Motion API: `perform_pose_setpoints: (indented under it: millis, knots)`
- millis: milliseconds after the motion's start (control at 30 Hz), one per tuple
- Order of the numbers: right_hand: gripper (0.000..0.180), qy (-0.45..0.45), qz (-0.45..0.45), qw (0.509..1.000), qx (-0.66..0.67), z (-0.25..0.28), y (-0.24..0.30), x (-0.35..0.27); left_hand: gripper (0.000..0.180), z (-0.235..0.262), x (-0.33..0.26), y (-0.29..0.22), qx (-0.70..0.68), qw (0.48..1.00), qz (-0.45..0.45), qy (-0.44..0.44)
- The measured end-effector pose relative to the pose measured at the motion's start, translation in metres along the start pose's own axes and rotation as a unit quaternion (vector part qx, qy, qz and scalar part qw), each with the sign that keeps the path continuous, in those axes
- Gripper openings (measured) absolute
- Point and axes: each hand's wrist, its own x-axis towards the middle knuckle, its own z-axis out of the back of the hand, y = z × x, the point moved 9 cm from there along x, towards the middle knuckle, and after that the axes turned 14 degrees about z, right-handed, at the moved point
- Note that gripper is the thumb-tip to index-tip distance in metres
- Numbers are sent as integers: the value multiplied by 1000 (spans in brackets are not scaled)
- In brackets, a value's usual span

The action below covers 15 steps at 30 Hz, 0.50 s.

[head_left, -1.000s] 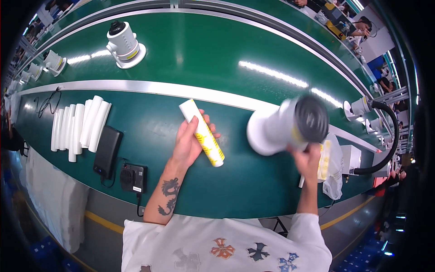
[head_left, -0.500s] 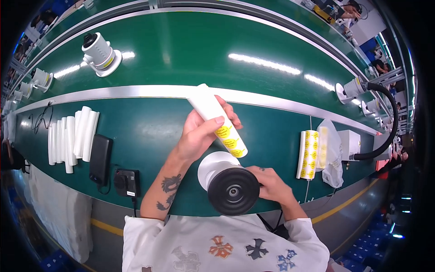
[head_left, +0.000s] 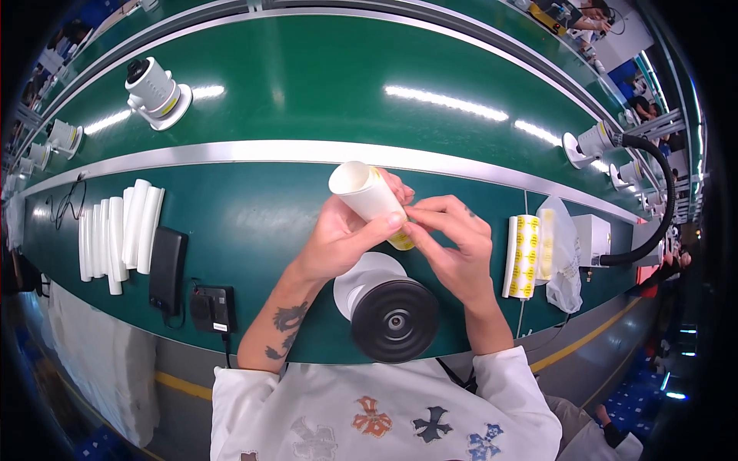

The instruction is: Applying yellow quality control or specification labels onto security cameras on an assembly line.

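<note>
My left hand (head_left: 338, 234) is wrapped round a rolled sheet of yellow stickers (head_left: 375, 201), its white backing outward and its open end tilted up. At the roll's right edge, the thumb and forefinger of my right hand (head_left: 457, 242) pinch together. Whether a single sticker is between those fingertips cannot be made out. Below both hands, close to my body, stands a white device with a round black front (head_left: 396, 321) and a small lens-like centre. Nothing touches it.
Several white rolls (head_left: 123, 234) lie at the left, beside a black power bank (head_left: 167, 269) and a black boxy device (head_left: 213, 309). At right are another sticker roll (head_left: 524, 257), a plastic bag (head_left: 565, 265) and a black hose (head_left: 667, 192). White devices (head_left: 159, 92) stand beyond the metal rail (head_left: 254, 152).
My right hand has left the white device and come up to the roll. The roll has turned in my left hand, its open end now facing me and most stickers out of sight.
</note>
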Motion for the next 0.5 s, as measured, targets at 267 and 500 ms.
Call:
perform_pose_setpoints:
  millis: [267,500]
  knots:
    - [16,19,35,999,-35,-5,5,5,31,5,-7,4,19,996,40,-78]
    - [14,45,-5,998,-43,-5,10,12,34,12,-10,5,-22,991,40,-122]
